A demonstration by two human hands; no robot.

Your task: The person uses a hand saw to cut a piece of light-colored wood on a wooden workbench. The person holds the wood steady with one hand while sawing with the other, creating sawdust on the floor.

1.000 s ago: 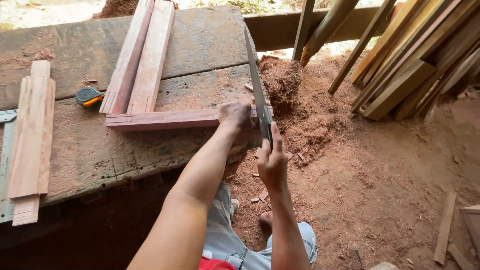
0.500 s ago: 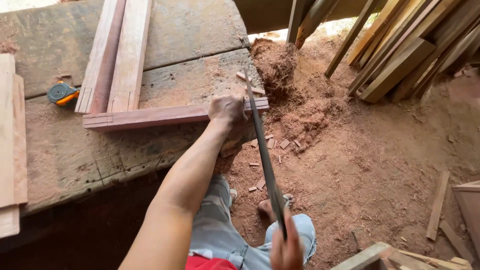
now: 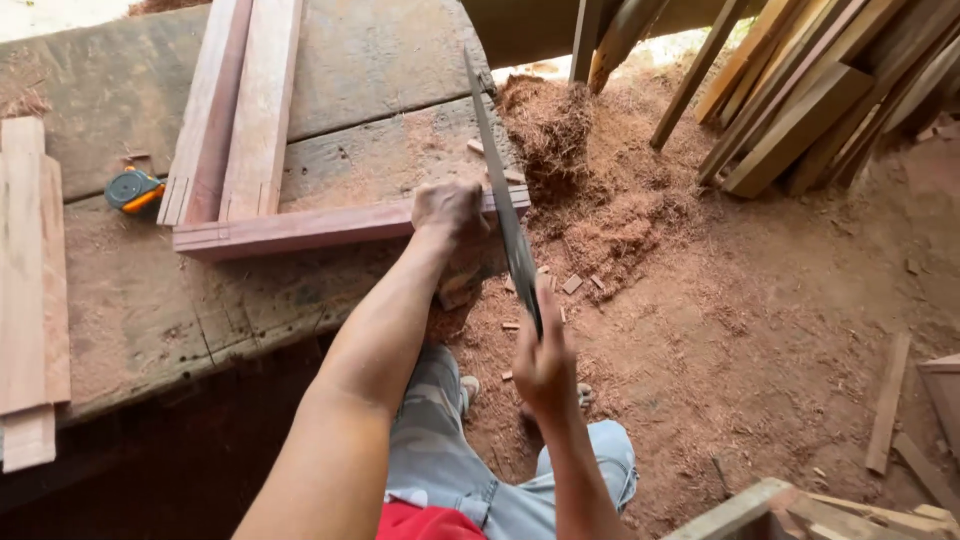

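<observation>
Bench [image 3: 150, 320] carries the rail [image 3: 300, 228] you are sawing, its end at the bench's right edge. Sawdust [image 3: 590, 200] heaps just right of that edge. Your left hand [image 3: 448, 210] clamps the rail; your right hand [image 3: 545, 360] grips the saw [image 3: 500, 190] handle. Cutting seems midway: next, stroke steadily, blade clear of your left fingers.

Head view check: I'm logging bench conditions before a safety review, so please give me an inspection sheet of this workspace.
Surface: worn plank workbench, dusted with reddish sawdust.
Job's things: reddish wood strip lying across the bench edge; hand saw blade crossing its right end.
Clutter: tape measure, two long boards, pale boards at the left.
Hands: left hand presses the strip down; right hand grips the saw handle.
Cables: nothing seen.
Surroundings: sawdust pile on a dirt floor, leaning timber, small offcuts.
</observation>
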